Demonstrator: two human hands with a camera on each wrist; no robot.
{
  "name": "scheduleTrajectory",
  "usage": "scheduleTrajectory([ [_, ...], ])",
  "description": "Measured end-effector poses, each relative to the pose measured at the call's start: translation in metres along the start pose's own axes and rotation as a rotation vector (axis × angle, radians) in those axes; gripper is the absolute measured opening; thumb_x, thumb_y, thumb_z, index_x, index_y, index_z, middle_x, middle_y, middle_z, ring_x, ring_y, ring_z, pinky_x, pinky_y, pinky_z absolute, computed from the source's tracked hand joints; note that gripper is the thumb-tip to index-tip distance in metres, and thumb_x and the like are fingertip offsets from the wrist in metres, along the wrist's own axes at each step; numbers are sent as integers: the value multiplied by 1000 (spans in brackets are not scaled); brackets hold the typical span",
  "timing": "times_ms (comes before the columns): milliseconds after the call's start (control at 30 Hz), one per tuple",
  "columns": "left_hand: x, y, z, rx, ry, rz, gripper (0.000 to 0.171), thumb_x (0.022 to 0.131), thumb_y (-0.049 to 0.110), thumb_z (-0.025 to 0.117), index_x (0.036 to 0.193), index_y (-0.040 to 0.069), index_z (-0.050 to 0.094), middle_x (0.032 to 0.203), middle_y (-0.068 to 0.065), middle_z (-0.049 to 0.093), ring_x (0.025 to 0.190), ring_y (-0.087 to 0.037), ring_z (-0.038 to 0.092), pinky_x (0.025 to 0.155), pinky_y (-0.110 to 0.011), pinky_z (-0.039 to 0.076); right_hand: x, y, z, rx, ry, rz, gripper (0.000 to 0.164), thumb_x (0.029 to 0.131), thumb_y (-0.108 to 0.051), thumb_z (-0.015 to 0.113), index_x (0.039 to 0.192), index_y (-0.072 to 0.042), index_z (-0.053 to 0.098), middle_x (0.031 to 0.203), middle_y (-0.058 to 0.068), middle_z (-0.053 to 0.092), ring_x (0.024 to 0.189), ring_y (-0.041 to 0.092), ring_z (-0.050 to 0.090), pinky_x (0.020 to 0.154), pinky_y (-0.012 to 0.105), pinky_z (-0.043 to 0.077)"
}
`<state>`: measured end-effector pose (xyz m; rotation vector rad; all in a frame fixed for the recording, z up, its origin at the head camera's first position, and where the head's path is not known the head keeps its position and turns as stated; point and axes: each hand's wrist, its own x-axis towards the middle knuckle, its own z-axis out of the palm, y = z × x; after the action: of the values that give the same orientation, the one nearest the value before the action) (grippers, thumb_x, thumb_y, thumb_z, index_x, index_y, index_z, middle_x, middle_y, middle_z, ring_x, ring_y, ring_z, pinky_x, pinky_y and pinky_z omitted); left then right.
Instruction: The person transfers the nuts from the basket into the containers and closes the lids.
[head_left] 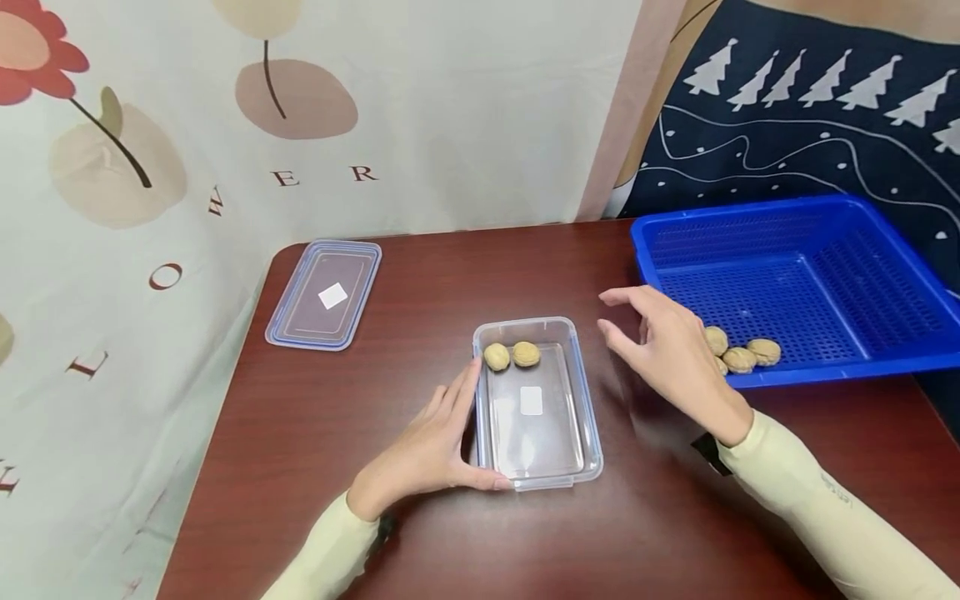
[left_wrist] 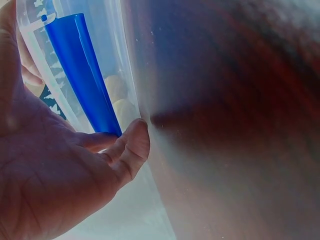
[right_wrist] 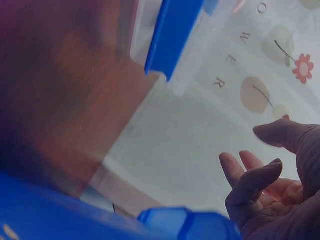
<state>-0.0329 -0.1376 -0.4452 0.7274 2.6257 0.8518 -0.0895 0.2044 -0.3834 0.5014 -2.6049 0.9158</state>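
A clear plastic food container (head_left: 558,450) with two walnuts (head_left: 527,354) at its far end stands on the table. My left hand (head_left: 431,442) rests against it, straight fingers along its left wall and thumb at the near left corner. In the left wrist view, my fingers touch the container's side beside a blue strip (left_wrist: 85,75). My right hand (head_left: 667,350) hovers between the container and the blue basket (head_left: 795,379), thumb and index finger apart and nothing between them. Several walnuts (head_left: 740,360) lie in the basket's near left corner, partly hidden by that hand.
A clear lid (head_left: 352,312) with a blue rim lies at the table's far left. The reddish-brown table (head_left: 480,550) meets a printed cloth (head_left: 465,125) at the back. Behind the basket hangs a dark cloth (head_left: 795,142) with white trees.
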Motion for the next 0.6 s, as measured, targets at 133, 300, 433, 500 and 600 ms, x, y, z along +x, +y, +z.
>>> scheduleTrajectory([
  [133, 0, 0, 0, 6, 7, -2, 155, 71, 78, 89, 176, 20, -9, 181, -9, 15, 150, -43, 38, 119, -62, 37, 1, 5, -11, -16, 31, 5, 33, 100, -9, 80, 133, -10, 76, 107, 6, 73, 67, 14, 49, 54, 28, 40],
  [300, -1, 0, 0, 18, 9, 3, 155, 72, 81, 87, 176, 19, -9, 181, -10, 16, 150, -44, 38, 119, -61, 37, -1, 17, -20, -33, 68, 37, 34, 100, -10, 80, 133, -10, 77, 98, 6, 70, 64, 14, 46, 50, 26, 35],
  [433, -2, -1, 0, 12, 11, -13, 155, 71, 82, 87, 176, 22, -10, 181, -10, 15, 153, -48, 35, 120, -64, 35, -3, 29, -26, -45, 72, 70, 34, 100, -12, 81, 134, -8, 76, 95, 7, 68, 61, 15, 46, 48, 28, 33],
  [500, -2, -2, 1, 9, 14, -16, 155, 71, 83, 86, 176, 23, -11, 181, -9, 15, 153, -47, 35, 119, -64, 35, -5, 34, -29, -56, 66, 106, 35, 101, -14, 80, 135, -10, 76, 92, 6, 66, 61, 16, 46, 45, 29, 32],
  [600, -1, -2, 1, 8, 15, -10, 155, 71, 84, 86, 176, 24, -11, 181, -9, 15, 153, -44, 35, 119, -63, 36, -9, 40, -34, -69, 48, 165, 36, 102, -19, 78, 138, -12, 75, 85, 3, 58, 59, 17, 46, 39, 31, 30],
])
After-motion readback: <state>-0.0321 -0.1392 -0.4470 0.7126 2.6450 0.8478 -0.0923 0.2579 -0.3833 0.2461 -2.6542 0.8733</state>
